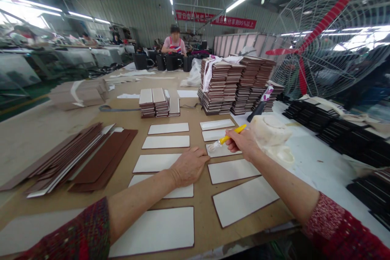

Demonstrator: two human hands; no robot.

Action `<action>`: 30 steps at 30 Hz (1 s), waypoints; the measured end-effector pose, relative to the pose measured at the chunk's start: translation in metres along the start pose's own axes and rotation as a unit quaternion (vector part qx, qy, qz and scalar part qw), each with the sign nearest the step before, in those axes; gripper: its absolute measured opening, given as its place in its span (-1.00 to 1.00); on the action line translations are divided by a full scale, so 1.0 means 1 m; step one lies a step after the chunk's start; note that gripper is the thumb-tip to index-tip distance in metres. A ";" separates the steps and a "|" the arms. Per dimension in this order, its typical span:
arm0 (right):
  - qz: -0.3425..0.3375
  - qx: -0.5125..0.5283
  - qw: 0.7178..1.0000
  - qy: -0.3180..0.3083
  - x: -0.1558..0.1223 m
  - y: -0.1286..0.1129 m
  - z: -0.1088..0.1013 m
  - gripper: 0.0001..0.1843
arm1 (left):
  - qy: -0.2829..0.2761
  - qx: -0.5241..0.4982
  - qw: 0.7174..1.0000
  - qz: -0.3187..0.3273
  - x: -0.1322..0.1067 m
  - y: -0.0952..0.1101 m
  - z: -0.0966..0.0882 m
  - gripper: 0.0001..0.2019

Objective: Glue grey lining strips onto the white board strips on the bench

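My right hand (243,143) is closed around a yellow-handled brush (227,139), whose bristle tip rests on a white rectangular panel (222,151) in the right column. My left hand (189,165) lies flat, fingers spread, on the cardboard work surface (199,203), touching the edge of a white panel (155,163) in the left column. Several white panels with brown edges lie in two columns in front of me. A lumpy cream-coloured glue pot (271,132) stands just right of my right hand.
Brown strips (79,158) lie fanned at the left. Stacks of brown-edged panels (158,102) and taller piles (237,83) stand farther back. Black pieces (319,115) cover the right side. A big red-bladed fan (323,36) is at right. A seated person (174,44) works far behind.
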State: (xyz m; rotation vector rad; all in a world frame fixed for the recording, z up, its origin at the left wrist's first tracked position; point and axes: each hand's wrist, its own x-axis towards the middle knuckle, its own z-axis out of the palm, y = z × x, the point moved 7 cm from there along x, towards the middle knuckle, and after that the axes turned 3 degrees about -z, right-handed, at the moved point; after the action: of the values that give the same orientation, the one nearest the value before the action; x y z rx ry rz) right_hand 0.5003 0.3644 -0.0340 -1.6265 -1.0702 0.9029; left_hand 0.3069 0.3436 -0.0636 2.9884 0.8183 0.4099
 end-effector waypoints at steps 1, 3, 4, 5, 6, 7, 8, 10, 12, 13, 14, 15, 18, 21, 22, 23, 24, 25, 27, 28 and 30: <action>0.000 -0.005 1.000 -0.001 -0.001 0.000 0.001 -0.70 | 0.001 -0.001 1.000 0.000 0.000 0.000 0.000 -0.71; 0.000 -0.020 1.000 -0.001 0.000 0.000 0.002 -0.70 | 0.003 -0.006 1.000 0.002 0.000 0.000 0.000 -0.71; -0.001 -0.031 1.000 0.000 0.000 0.000 0.001 -0.69 | 0.006 -0.008 1.000 0.003 0.000 0.000 0.000 -0.71; -0.002 -0.042 0.999 0.001 0.001 0.001 0.000 -0.69 | 0.008 -0.010 1.000 0.004 0.000 0.000 0.000 -0.71; -0.004 -0.055 0.998 0.003 0.003 0.001 -0.002 -0.68 | 0.010 -0.011 1.000 0.005 0.000 0.000 0.000 -0.71; -0.005 -0.068 0.998 0.005 0.004 0.002 -0.004 -0.68 | 0.012 -0.011 1.000 0.005 0.001 0.000 0.000 -0.72; -0.007 -0.080 0.997 0.006 0.006 0.003 -0.007 -0.68 | 0.013 -0.012 1.000 0.005 0.001 0.000 0.000 -0.72; -0.009 -0.100 0.995 0.009 0.009 0.003 -0.013 -0.69 | 0.017 -0.014 1.000 0.006 0.001 0.000 0.001 -0.71; -0.010 -0.118 0.993 0.013 0.012 0.004 -0.019 -0.68 | 0.019 -0.019 1.000 0.006 0.000 0.000 0.001 -0.71; -0.010 -0.127 0.992 0.016 0.013 0.003 -0.023 -0.67 | 0.020 -0.022 1.000 0.005 0.000 0.000 0.001 -0.71; -0.010 -0.136 0.990 0.019 0.013 0.003 -0.027 -0.66 | 0.021 -0.026 0.999 0.004 0.000 0.000 0.001 -0.72; -0.010 -0.145 0.989 0.023 0.014 0.004 -0.031 -0.65 | 0.023 -0.029 0.999 0.004 0.000 0.000 0.001 -0.72; -0.009 -0.173 0.984 0.035 0.015 0.004 -0.045 -0.62 | 0.028 -0.039 0.999 0.008 0.000 0.001 0.000 -0.72; -0.007 -0.203 0.978 0.051 0.016 0.005 -0.060 -0.57 | 0.032 -0.047 0.998 0.009 0.000 0.001 0.000 -0.71; -0.007 -0.213 0.975 0.056 0.016 0.005 -0.065 -0.56 | 0.032 -0.048 0.998 0.007 0.000 0.001 0.001 -0.71; -0.007 -0.224 0.973 0.059 0.016 0.005 -0.069 -0.56 | 0.033 -0.050 0.998 0.005 0.000 0.001 0.001 -0.71; -0.007 -0.234 0.970 0.062 0.016 0.005 -0.074 -0.56 | 0.033 -0.052 0.998 0.003 0.000 0.000 0.001 -0.71; -0.007 -0.244 0.968 0.064 0.016 0.005 -0.078 -0.56 | 0.033 -0.054 0.998 0.002 -0.001 0.000 0.002 -0.70; -0.007 -0.266 0.962 0.066 0.016 0.004 -0.085 -0.57 | 0.033 -0.058 0.998 0.002 -0.001 0.000 0.002 -0.70; -0.007 -0.278 0.958 0.068 0.016 0.004 -0.089 -0.57 | 0.033 -0.059 0.998 0.002 -0.001 -0.001 0.002 -0.70; -0.009 -0.306 0.949 0.075 0.016 0.001 -0.096 -0.58 | 0.034 -0.060 0.998 0.002 0.000 -0.001 0.001 -0.70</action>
State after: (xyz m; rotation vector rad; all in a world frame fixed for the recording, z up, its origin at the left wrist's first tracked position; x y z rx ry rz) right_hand 0.5932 0.3489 -0.0105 -2.1434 -1.3343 0.4333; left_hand 0.3069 0.3441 -0.0651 2.8804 0.7621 0.5426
